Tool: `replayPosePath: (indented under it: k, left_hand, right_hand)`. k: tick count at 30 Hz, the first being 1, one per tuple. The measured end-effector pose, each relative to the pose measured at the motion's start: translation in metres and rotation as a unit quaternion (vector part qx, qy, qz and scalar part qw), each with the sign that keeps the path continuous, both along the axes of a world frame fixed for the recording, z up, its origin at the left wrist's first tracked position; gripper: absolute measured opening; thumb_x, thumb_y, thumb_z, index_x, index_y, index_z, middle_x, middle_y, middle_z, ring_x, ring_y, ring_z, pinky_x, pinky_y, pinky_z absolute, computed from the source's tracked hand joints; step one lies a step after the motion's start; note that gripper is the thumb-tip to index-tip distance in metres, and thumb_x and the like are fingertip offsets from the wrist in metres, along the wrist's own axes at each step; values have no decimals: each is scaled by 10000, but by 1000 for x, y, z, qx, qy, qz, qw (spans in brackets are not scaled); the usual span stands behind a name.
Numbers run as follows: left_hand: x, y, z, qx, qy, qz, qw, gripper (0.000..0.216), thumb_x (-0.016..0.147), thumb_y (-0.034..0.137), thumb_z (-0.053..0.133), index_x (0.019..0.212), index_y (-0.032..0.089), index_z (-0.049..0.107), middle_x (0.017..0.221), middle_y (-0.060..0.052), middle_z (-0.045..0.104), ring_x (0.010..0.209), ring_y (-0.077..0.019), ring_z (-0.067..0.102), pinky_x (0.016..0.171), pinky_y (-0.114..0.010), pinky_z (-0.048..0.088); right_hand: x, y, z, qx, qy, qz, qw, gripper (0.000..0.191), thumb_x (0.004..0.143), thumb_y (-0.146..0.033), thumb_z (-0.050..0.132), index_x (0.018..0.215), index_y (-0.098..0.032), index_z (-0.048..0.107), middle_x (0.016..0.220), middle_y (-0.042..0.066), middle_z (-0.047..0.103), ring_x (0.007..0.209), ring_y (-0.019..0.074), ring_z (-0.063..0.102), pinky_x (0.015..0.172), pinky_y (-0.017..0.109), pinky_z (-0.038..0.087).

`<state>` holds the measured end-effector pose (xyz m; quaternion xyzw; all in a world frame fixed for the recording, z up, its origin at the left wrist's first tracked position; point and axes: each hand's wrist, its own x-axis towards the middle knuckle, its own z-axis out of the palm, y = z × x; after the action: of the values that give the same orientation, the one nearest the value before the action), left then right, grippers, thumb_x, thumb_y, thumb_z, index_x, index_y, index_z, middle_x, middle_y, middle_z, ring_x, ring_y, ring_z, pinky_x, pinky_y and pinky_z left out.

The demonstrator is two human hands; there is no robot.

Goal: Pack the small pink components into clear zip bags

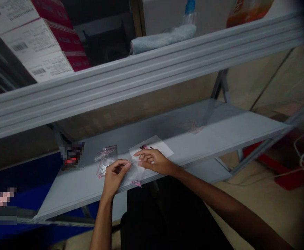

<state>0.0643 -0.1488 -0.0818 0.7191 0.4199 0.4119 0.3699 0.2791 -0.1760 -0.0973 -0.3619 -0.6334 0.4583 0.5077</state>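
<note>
A small clear plastic bag point(134, 172) hangs between my two hands over the front edge of the lower shelf. Small pink pieces point(136, 183) show at its bottom. My left hand point(115, 176) pinches the bag's left upper edge between thumb and fingers. On the other side, my right hand point(157, 162) grips the right upper edge with thumb and bent fingers, its index finger stretched out. Just beyond the right hand lies a white sheet of paper point(165, 146) with small pink and dark pieces point(144, 147) on it.
More clear bags point(107, 151) lie left of my hands, others point(194, 127) farther right on the grey shelf point(227, 121). An upper shelf edge point(110, 80) crosses above, carrying stacked boxes point(50, 62), a rolled cloth point(162, 38) and a blue-capped bottle point(190, 14).
</note>
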Motion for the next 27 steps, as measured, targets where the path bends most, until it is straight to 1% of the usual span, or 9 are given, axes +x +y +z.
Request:
replayPosePath:
  k: [3,6,9,12,15,18,21,24,27]
  left_hand:
    - [2,-1,1,-1,3,-15,1000,198,808,363,729,880,179,728,849,-48,731,795,-186,652,733,-271,490]
    - [3,-1,1,1,16,-19,1000,200,816,360,722,903,179,728,858,-49,732,807,-185,655,745,-272,489]
    - [4,0,-2,9,30,-12,999,208,822,380,709,838,174,725,798,-44,725,755,-185,646,707,-271,483]
    - [4,1,-3,13,33,-11,999,215,818,388,708,828,173,718,791,-43,721,749,-188,641,692,-267,476]
    - [5,-1,-1,12,44,-23,999,212,831,386,693,813,175,710,786,-42,712,749,-191,631,684,-262,463]
    - [5,-3,1,11,53,-42,998,198,843,372,681,798,180,703,773,-37,702,748,-190,621,689,-260,453]
    - [5,-2,1,14,42,-27,999,181,839,360,687,802,183,700,770,-31,698,742,-184,613,693,-257,444]
    - [3,-2,0,11,18,7,1000,185,852,361,672,805,182,684,729,-17,676,702,-171,596,671,-253,433]
    - [3,-2,1,5,9,-3,1000,176,854,358,672,873,185,689,774,-19,686,736,-174,610,694,-256,444]
  right_hand:
    - [-8,3,-6,15,-10,-15,1000,223,846,-335,682,974,-154,700,763,9,637,660,106,571,591,209,441]
    - [-15,6,-12,55,-44,-41,997,142,862,-286,655,856,-152,701,726,7,652,638,106,556,575,202,407]
    - [-19,6,-13,74,-67,-53,994,113,859,-251,647,838,-155,703,728,8,667,634,107,560,563,199,390]
    - [-19,3,-9,89,-87,-70,990,117,866,-257,645,841,-162,707,705,-2,656,614,105,548,562,202,380]
    - [-17,-1,-2,129,-104,-80,983,106,868,-236,644,817,-167,705,737,2,659,670,114,565,606,212,389]
    - [-16,-3,1,148,-113,-69,980,120,879,-230,629,796,-168,690,726,-2,639,669,116,548,624,220,388]
    - [-18,-2,-3,139,-100,-76,982,117,878,-237,631,799,-169,683,726,-3,635,667,115,545,622,220,390]
    - [-19,3,-9,103,-63,-89,989,108,874,-255,640,825,-167,680,717,-8,641,647,111,545,601,213,390]
    - [-19,4,-9,81,-42,-86,992,121,875,-261,634,825,-160,677,715,-5,636,626,106,533,577,207,384]
